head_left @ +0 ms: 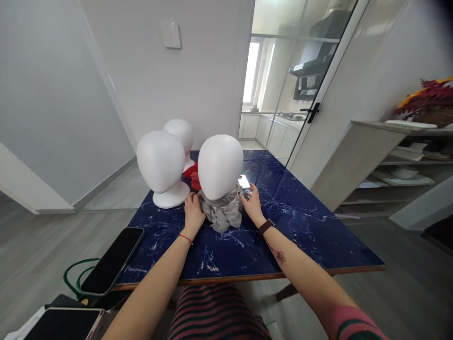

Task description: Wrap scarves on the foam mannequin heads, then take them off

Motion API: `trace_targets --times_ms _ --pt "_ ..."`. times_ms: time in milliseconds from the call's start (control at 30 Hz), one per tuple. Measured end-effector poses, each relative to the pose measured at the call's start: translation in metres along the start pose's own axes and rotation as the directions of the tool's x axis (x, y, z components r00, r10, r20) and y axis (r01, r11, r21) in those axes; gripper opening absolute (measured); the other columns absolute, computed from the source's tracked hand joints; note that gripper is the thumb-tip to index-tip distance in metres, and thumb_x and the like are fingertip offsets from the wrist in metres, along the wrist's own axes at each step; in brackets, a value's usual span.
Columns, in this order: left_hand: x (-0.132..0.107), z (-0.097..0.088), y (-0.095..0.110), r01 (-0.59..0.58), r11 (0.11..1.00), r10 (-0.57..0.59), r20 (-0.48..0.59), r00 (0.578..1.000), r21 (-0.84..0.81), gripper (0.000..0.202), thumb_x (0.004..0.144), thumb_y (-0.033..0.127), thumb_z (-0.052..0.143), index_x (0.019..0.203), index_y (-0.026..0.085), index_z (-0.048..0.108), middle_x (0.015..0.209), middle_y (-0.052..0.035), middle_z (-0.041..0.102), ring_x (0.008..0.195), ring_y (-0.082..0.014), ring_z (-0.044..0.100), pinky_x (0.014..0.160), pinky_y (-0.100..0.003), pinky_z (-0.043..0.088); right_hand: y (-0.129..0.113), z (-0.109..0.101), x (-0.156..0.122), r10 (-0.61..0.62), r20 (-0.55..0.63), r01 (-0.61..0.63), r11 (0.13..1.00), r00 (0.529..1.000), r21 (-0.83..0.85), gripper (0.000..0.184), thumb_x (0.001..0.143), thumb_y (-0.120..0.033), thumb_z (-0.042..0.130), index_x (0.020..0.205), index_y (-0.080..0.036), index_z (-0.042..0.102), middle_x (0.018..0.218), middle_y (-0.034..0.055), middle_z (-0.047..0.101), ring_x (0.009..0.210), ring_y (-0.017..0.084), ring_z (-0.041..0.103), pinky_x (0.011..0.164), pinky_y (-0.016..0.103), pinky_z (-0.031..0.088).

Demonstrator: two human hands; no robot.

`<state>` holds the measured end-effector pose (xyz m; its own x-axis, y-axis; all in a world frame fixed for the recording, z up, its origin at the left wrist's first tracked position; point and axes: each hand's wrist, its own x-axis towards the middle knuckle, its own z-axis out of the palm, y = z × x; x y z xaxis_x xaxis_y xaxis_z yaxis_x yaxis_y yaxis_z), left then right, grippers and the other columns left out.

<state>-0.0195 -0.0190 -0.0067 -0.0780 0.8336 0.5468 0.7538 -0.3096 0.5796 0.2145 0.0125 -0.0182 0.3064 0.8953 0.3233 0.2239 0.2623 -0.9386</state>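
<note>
A white foam mannequin head (220,165) stands in front of me on the table. A crumpled grey scarf (223,216) is gathered round its neck, its loose folds hanging at the front. My left hand (194,212) is at the scarf's left side, fingers bent and close together against the cloth; their tips are partly hidden. On the right, my right hand (252,206) has its thumb side at the scarf's edge and its fingers apart. Two more white mannequin heads, a near one (161,163) and a far one (179,134), stand at left. Red cloth (193,176) lies behind the front head.
The dark blue marbled table (304,231) has its near edge before me. A bright-screened phone (244,182) lies beyond my right hand. Another phone (113,262) sits at the left corner, above a tablet (63,323). A shelf (385,141) stands right, beside a glass door (276,80).
</note>
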Motion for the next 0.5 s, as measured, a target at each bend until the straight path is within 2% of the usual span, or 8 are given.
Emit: trace_targets --times_ms 100,200,300,367,400,467,500 --pt "0.000 -0.004 0.004 -0.107 0.980 0.085 0.134 0.987 0.168 0.044 0.063 0.004 0.049 0.105 0.016 0.052 0.121 -0.0150 0.042 0.113 -0.0316 0.041 0.095 -0.048 0.039 -0.003 -0.004 -0.006 -0.123 0.162 0.170 0.932 0.979 -0.320 0.037 0.069 -0.013 0.048 0.106 -0.017 0.050 0.112 0.0121 0.048 0.097 0.021 0.055 0.085 0.036 0.046" --pt "0.003 -0.009 0.004 -0.217 0.970 0.177 0.291 0.940 0.110 0.057 0.058 0.001 0.049 0.113 0.015 0.048 0.120 -0.0138 0.042 0.111 -0.0289 0.042 0.096 -0.046 0.040 -0.007 -0.008 -0.011 -0.127 0.355 0.268 0.884 0.926 -0.384 0.029 0.061 -0.002 0.045 0.083 -0.018 0.056 0.091 0.0051 0.054 0.088 0.018 0.054 0.085 0.033 0.043" --pt "0.006 -0.015 0.002 -0.284 0.959 0.258 0.387 0.885 0.011 0.062 0.056 0.006 0.054 0.118 0.014 0.049 0.124 -0.0139 0.039 0.115 -0.0297 0.039 0.100 -0.045 0.038 -0.012 -0.014 -0.014 -0.087 0.462 0.324 0.826 0.882 -0.462 0.033 0.060 0.002 0.044 0.080 -0.019 0.058 0.091 0.0043 0.055 0.088 0.018 0.052 0.083 0.031 0.042" --pt "0.008 -0.019 0.002 -0.286 0.957 0.276 0.415 0.867 -0.040 0.050 0.059 0.012 0.057 0.109 0.015 0.057 0.125 -0.0130 0.040 0.118 -0.0305 0.039 0.102 -0.044 0.036 -0.016 -0.018 -0.014 -0.042 0.506 0.331 0.803 0.861 -0.496 0.029 0.063 -0.001 0.048 0.081 -0.020 0.060 0.089 0.0039 0.056 0.083 0.017 0.052 0.078 0.029 0.041" --pt "0.009 -0.021 0.002 -0.270 0.960 0.275 0.418 0.866 -0.072 0.039 0.063 0.015 0.056 0.102 0.015 0.061 0.125 -0.0123 0.043 0.118 -0.0299 0.040 0.103 -0.044 0.035 -0.017 -0.020 -0.013 -0.026 0.504 0.303 0.824 0.864 -0.478 0.024 0.064 -0.003 0.051 0.079 -0.020 0.061 0.086 0.0031 0.056 0.079 0.016 0.052 0.075 0.028 0.041" --pt "0.012 -0.022 0.002 -0.171 0.972 0.223 0.391 0.893 -0.161 0.024 0.072 0.019 0.048 0.089 0.015 0.065 0.120 -0.0110 0.051 0.111 -0.0265 0.048 0.102 -0.042 0.036 -0.019 -0.021 -0.013 -0.007 0.451 0.204 0.898 0.893 -0.390 0.017 0.062 -0.006 0.058 0.072 -0.019 0.061 0.076 0.0007 0.056 0.071 0.015 0.051 0.072 0.027 0.040" --pt "0.013 -0.022 0.001 -0.089 0.971 0.166 0.360 0.918 -0.220 0.025 0.077 0.020 0.043 0.087 0.015 0.065 0.116 -0.0104 0.055 0.106 -0.0244 0.052 0.100 -0.041 0.039 -0.019 -0.021 -0.012 0.000 0.406 0.151 0.929 0.914 -0.339 0.014 0.060 -0.008 0.060 0.069 -0.019 0.060 0.071 -0.0004 0.055 0.068 0.014 0.051 0.072 0.027 0.039"
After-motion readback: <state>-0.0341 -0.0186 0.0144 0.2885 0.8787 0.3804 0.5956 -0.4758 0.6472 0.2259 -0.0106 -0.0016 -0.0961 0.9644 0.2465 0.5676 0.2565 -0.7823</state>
